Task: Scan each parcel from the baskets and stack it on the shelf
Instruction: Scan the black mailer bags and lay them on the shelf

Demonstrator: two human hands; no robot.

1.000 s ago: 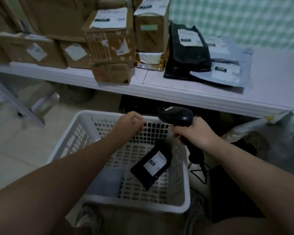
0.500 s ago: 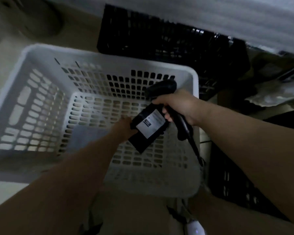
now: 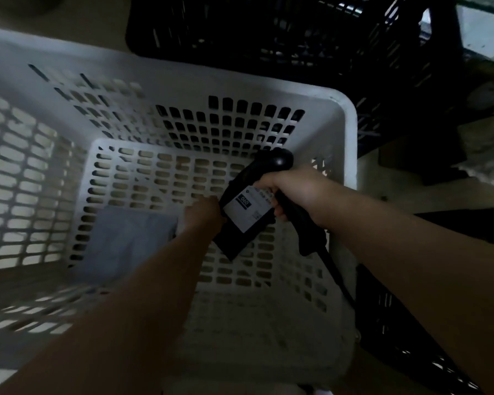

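I look down into a white perforated basket [image 3: 345, 138]. My left hand [image 3: 203, 216] is inside it and grips the left edge of a black parcel [image 3: 237, 240] with a white label that reads 060. My right hand [image 3: 294, 192] holds a black barcode scanner [image 3: 277, 161] by its handle, its head just above the parcel's upper end; the cable trails down to the right. A grey parcel [image 3: 126, 240] lies flat on the basket floor to the left of my left hand.
A black crate [image 3: 268, 32] stands behind the white basket. Another black crate [image 3: 397, 323] sits at the right, under my right forearm. Bare floor shows at the top left.
My head has tilted down, so the shelf has left the view. My left hand dropped from the basket rim into the basket and took the black parcel. The scanner came down over it.
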